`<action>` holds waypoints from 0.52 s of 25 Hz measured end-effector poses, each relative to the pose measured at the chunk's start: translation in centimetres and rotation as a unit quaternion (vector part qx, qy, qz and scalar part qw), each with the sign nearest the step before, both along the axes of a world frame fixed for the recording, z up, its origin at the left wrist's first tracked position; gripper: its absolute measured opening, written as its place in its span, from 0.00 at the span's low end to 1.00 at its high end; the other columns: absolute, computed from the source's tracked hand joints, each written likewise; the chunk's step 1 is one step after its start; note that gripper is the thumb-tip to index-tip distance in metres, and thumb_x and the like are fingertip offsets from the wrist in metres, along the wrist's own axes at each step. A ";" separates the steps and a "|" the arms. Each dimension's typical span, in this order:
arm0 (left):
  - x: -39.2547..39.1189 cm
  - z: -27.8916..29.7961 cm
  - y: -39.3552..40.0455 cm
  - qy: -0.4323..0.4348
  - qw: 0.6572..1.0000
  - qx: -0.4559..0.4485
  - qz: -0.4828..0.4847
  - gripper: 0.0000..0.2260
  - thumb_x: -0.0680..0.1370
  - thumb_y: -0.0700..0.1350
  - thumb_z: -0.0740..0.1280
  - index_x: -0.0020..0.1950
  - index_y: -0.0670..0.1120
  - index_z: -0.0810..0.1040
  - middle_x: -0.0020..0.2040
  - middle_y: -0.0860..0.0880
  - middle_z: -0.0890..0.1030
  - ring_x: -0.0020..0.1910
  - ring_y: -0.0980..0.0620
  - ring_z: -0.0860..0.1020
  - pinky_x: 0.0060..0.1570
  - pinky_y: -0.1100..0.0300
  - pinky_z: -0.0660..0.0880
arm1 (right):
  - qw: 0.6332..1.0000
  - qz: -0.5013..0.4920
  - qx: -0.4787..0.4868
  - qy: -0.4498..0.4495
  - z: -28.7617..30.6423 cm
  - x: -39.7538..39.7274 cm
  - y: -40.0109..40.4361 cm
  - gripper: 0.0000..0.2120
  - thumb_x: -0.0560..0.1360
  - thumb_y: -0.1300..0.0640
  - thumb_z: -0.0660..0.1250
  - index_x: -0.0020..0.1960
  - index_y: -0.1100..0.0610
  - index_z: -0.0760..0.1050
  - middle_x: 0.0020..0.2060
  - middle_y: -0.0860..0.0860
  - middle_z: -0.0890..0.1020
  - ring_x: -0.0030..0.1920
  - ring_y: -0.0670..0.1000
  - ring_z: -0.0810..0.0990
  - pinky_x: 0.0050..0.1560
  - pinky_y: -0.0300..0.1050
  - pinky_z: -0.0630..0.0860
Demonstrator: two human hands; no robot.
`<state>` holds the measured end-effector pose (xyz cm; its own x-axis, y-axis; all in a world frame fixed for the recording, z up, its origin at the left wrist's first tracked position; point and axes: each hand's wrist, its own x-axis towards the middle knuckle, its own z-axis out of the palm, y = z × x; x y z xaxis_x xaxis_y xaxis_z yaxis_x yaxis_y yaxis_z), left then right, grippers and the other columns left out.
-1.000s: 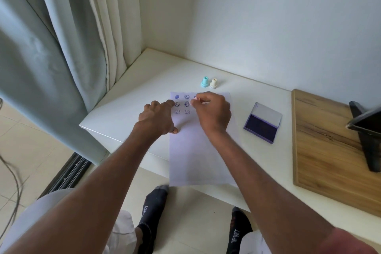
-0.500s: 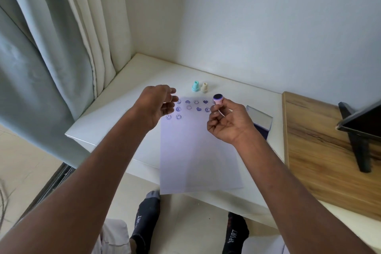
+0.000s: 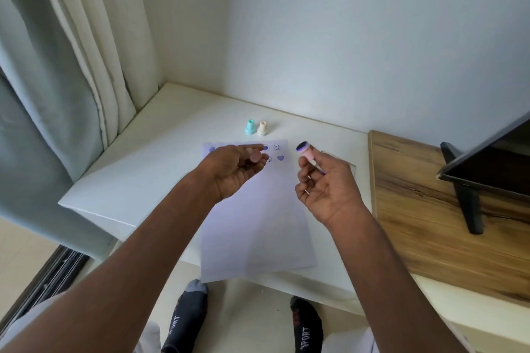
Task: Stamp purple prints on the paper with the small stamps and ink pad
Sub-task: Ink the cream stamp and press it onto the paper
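Your right hand (image 3: pixel 325 185) hovers off the paper's (image 3: pixel 258 226) far right corner, its fingertips pinching a pink stamp (image 3: pixel 305 153) with the inked purple face tilted up. Your left hand (image 3: pixel 235 167) floats above the paper's far end, palm up and fingers loosely curled around a small pink disc (image 3: pixel 255 155), perhaps the stamp's cap. Purple hearts and smiley faces mark the paper's far edge. Beyond that edge a teal stamp (image 3: pixel 249 127) and a cream stamp (image 3: pixel 262 128) stand upright together on the table (image 3: pixel 149 163).
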<state>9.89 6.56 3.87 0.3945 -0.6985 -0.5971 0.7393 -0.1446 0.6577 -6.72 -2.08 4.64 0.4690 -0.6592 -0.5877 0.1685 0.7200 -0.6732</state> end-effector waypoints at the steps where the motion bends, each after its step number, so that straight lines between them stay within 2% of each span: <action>1: -0.2 -0.2 -0.2 0.002 1.000 0.002 -0.003 0.13 0.82 0.28 0.57 0.60 0.30 0.80 0.44 0.37 0.81 0.57 0.42 0.81 0.67 0.51 0.77 | 1.000 0.008 -0.003 0.008 0.0 0.1 -0.2 0.04 0.77 0.55 0.71 0.50 0.54 0.81 0.41 0.52 0.83 0.33 0.46 0.75 0.33 0.40 0.65; 4: 0.1 -0.5 -0.3 -0.004 1.000 -0.007 0.004 0.12 0.80 0.27 0.61 0.61 0.30 0.80 0.51 0.35 0.82 0.45 0.46 0.84 0.64 0.52 0.79 | 0.996 0.062 -0.052 0.036 0.3 1.2 -0.8 0.08 0.78 0.55 0.70 0.56 0.54 0.83 0.44 0.53 0.85 0.35 0.47 0.78 0.35 0.41 0.67; 6: 0.5 -0.5 -0.5 0.000 0.999 -0.025 0.022 0.12 0.78 0.26 0.65 0.61 0.29 0.81 0.53 0.34 0.82 0.38 0.47 0.86 0.55 0.54 0.84 | 0.983 0.088 -0.119 0.106 -0.1 1.7 -1.0 0.10 0.78 0.54 0.70 0.58 0.54 0.84 0.48 0.52 0.88 0.39 0.48 0.80 0.35 0.40 0.70; 7: 0.5 -0.6 -0.6 0.002 0.999 -0.029 0.032 0.12 0.77 0.26 0.67 0.61 0.29 0.81 0.52 0.33 0.83 0.39 0.45 0.86 0.51 0.54 0.85 | 0.973 0.094 -0.153 0.145 -0.2 1.9 -0.9 0.10 0.78 0.54 0.71 0.58 0.53 0.84 0.50 0.51 0.89 0.41 0.48 0.81 0.37 0.40 0.71; 9: 0.2 -0.7 -0.8 -0.006 0.999 -0.022 0.048 0.12 0.75 0.27 0.71 0.59 0.27 0.81 0.50 0.33 0.83 0.44 0.42 0.85 0.50 0.52 0.85 | 0.955 0.091 -0.213 0.187 -0.3 2.0 -0.5 0.09 0.77 0.56 0.73 0.57 0.52 0.85 0.50 0.50 0.89 0.42 0.47 0.82 0.38 0.40 0.73; 13: -0.4 -1.1 -0.9 -0.053 0.998 0.001 0.024 0.13 0.73 0.38 0.78 0.53 0.31 0.84 0.43 0.37 0.83 0.43 0.41 0.81 0.50 0.52 0.83 | 0.923 0.068 -0.329 0.187 -0.4 2.3 -0.7 0.09 0.76 0.61 0.74 0.55 0.54 0.86 0.46 0.50 0.89 0.39 0.38 0.83 0.37 0.32 0.76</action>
<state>9.46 5.65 2.73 0.4890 -0.6753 -0.5521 0.6720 -0.1118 0.7320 -4.44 -2.74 4.19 0.4188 -0.8814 -0.2185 -0.2270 0.1314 -0.9650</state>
